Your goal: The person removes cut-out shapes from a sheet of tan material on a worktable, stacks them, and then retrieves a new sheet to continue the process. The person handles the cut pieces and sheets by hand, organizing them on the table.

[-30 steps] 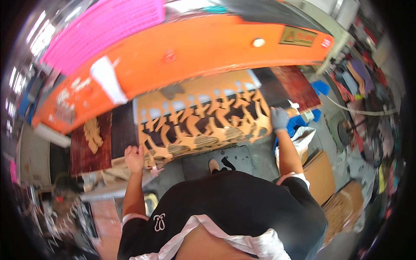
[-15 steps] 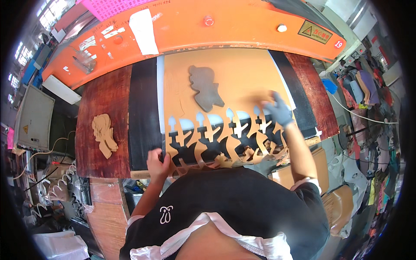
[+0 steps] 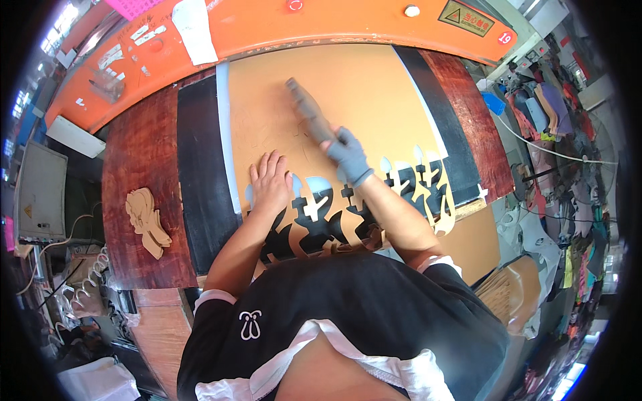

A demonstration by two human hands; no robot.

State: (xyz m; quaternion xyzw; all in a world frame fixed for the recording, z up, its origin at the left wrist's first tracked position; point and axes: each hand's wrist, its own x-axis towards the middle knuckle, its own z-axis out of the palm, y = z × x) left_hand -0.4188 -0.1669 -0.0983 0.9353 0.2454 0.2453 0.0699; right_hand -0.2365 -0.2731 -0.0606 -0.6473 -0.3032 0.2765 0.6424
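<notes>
My left hand (image 3: 271, 184) lies flat, fingers spread, on a tan sheet (image 3: 374, 87) near its cut edge. My right hand (image 3: 350, 156), in a grey fingerless glove, grips one end of a grey, curvy-edged cutting die (image 3: 306, 107). The die is tilted up over the sheet and blurred by motion. Along the sheet's near side runs a lattice of cut-out openings (image 3: 348, 230), with black board and pale backing showing through. My forearms hide part of it. A small stack of tan cut pieces (image 3: 147, 220) rests on the reddish board at the left.
An orange machine beam (image 3: 254, 30) spans the far side, bearing a button and a warning label. Black strips (image 3: 200, 167) and reddish-brown boards (image 3: 455, 87) flank the sheet. A grey cabinet (image 3: 43, 190) stands left; hanging material pieces (image 3: 548, 127) are at the right.
My right hand has come left from the sheet's right side and taken hold of the die, tipping it up. My left hand has moved from the near edge onto the sheet. The view has shifted.
</notes>
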